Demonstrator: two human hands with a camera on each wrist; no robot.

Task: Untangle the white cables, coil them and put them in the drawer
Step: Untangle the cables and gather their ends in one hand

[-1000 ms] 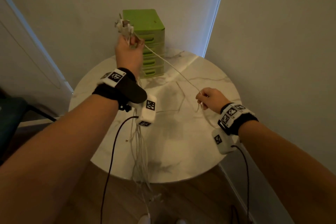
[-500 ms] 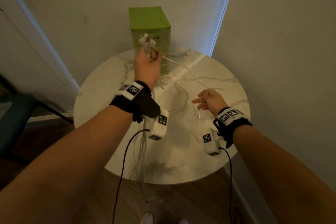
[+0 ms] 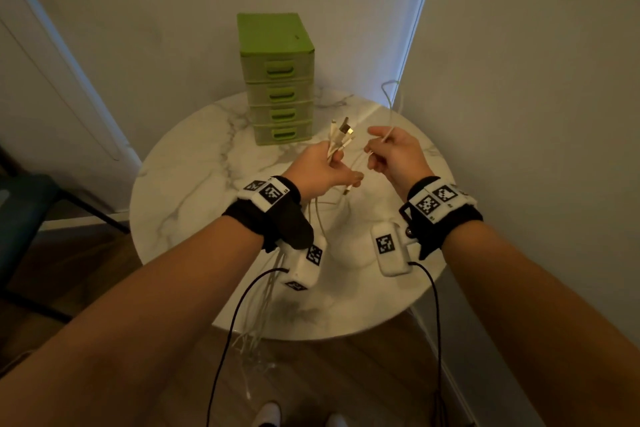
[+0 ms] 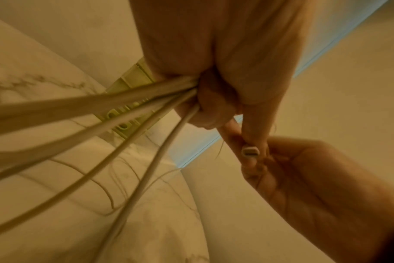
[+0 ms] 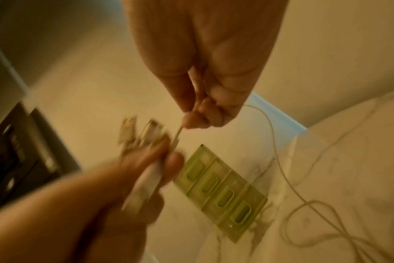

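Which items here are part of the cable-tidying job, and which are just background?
Job:
- bundle of white cables, gripped by the left hand
- single white cable, pinched by the right hand
- green drawer unit, drawers closed

Background:
- marble table
- dark chair

Marble table (image 3: 194,184) under drawer unit (image 3: 282,94)
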